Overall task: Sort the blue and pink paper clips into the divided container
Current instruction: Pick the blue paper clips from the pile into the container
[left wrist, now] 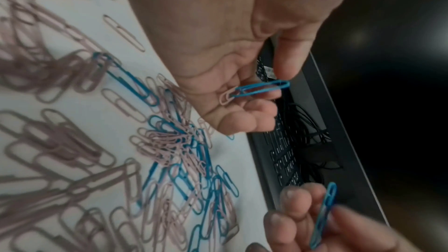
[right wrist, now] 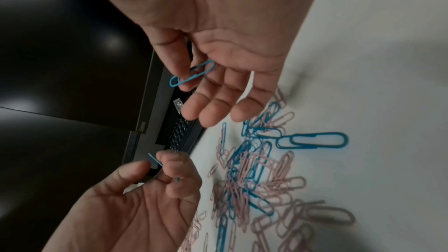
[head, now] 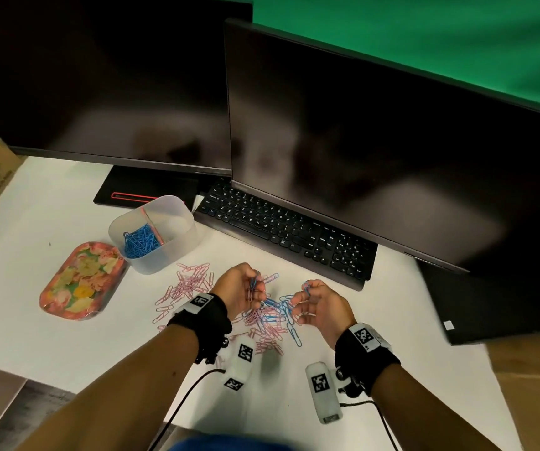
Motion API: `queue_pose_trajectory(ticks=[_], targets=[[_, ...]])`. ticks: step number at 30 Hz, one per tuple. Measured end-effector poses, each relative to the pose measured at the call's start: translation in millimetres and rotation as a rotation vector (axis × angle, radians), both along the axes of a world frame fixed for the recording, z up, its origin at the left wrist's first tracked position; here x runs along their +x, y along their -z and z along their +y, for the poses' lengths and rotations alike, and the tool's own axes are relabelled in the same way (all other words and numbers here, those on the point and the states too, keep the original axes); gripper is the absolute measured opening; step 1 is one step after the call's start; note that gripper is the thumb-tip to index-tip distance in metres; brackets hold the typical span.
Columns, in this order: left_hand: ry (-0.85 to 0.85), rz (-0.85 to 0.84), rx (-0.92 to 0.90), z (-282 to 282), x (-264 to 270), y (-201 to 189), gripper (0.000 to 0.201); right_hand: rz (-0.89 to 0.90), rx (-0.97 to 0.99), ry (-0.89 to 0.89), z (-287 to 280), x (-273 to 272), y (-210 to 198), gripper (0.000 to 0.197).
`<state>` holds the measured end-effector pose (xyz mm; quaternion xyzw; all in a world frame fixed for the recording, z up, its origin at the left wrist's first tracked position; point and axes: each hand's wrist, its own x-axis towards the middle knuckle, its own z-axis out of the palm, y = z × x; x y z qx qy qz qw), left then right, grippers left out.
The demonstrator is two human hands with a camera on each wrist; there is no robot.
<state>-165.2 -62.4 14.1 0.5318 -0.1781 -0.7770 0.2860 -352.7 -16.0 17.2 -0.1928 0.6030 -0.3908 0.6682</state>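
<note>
- The left hand [head: 239, 288] is raised above the table [head: 34, 222], its thumb and fingers curled to pinch a blue clip [left wrist: 263, 88]; a pink clip [left wrist: 226, 97] hangs linked at that clip's end near the palm.
- The right hand [head: 322, 307] is also lifted, thumb and forefinger pinching a second blue clip [right wrist: 192, 73], while its other fingers [right wrist: 213, 106] lie loosely extended and hold nothing.
- Both hands hover just over the mixed heap of paper clips [head: 268, 317], which lies on the white table in front of the keyboard [head: 288, 229]; blue and pink ones are tangled together there.
- A looser scatter of pink clips [head: 187, 284] spreads to the left of the heap, toward the container.
- The divided container [head: 177, 219], translucent and rounded, stands on the table left of the keyboard; its left compartment holds a pile of blue clips [head: 140, 244], and a pink strip runs along the divider.
- A floral tray [head: 81, 281] sits just beside the container on its left.
- Two dark monitors [head: 359, 141] stand behind.
</note>
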Motion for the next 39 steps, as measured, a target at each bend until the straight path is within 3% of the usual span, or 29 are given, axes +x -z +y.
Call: queue_pose_trajectory(ticks=[10, 14, 17, 20, 22, 24, 27, 30, 32, 36, 39], targets=[[0.041, -0.205, -0.036, -5, -8, -1, 0.027, 0.093, -0.108, -0.041, 2, -4, 7, 0.014], [0.385, -0.598, -0.438, -4, 4, 0, 0.016, 0.191, -0.127, -0.148, -7, -10, 11, 0.020], [0.468, -0.833, -0.659, -2, 12, 4, 0.015, 0.356, -0.109, -0.194, -19, -15, 15, 0.027], [0.360, -0.700, -0.551, -6, 16, 13, 0.019, 0.556, -0.072, -0.291, -33, -16, 19, 0.026], [0.283, -0.582, -0.479, -8, 13, 18, 0.024, 0.840, -0.125, -0.543, -39, -14, 19, 0.016], [0.292, -0.540, -0.440, -8, 7, 20, 0.028, 1.082, -0.171, -0.814, -40, -12, 20, 0.020], [0.359, -0.494, -0.407, -8, -1, 19, 0.038, 1.195, -0.209, -1.013, -42, -6, 26, 0.029], [0.405, -0.490, -0.407, -8, -3, 19, 0.050, 1.253, -0.219, -1.068, -47, 1, 25, 0.019], [0.468, -0.549, -0.453, -9, -6, 23, 0.045, 1.268, -0.216, -1.092, -49, 5, 24, 0.022], [0.734, -0.877, -0.659, -3, -16, 17, 0.012, 1.240, -0.217, -1.093, -49, 10, 21, 0.035], [0.977, -1.000, -0.794, 2, -19, 16, 0.016, 1.234, -0.161, -1.105, -49, 13, 20, 0.044]])
